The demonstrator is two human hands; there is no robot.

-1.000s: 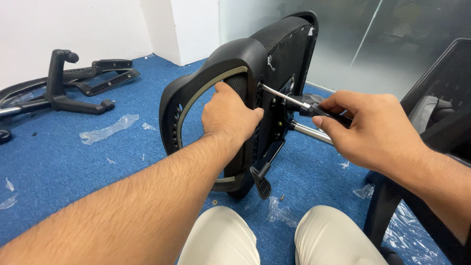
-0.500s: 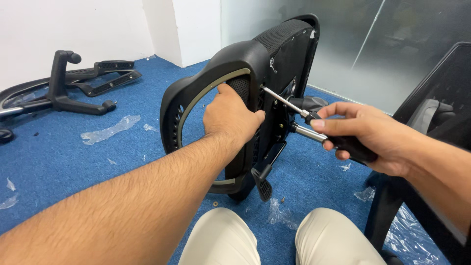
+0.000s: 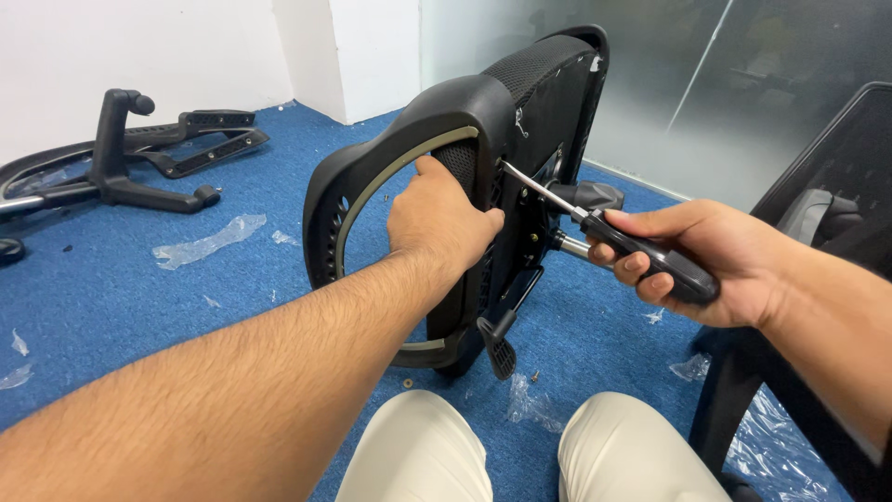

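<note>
- We grip the seat [image 3: 465, 139] frame with our left hand [image 3: 441, 218], fingers wrapped around its edge; the seat stands on edge on the floor [image 3: 139, 297], ahead of our knees.
- Our right hand [image 3: 715, 260] is closed around the screwdriver [image 3: 613, 237] handle.
- The screwdriver's long axis runs up-left; its tip meets the seat underside just beside our left hand.
- No containers are visible.

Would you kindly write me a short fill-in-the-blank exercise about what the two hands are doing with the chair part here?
1. The right hand grips a black-handled ____.
2. The left hand steadies the black chair seat, which stands on its ____.
3. The floor is covered in ____ carpet.
4. Clear ____ scraps lie on it.

Missing words: screwdriver; edge; blue; plastic
</note>
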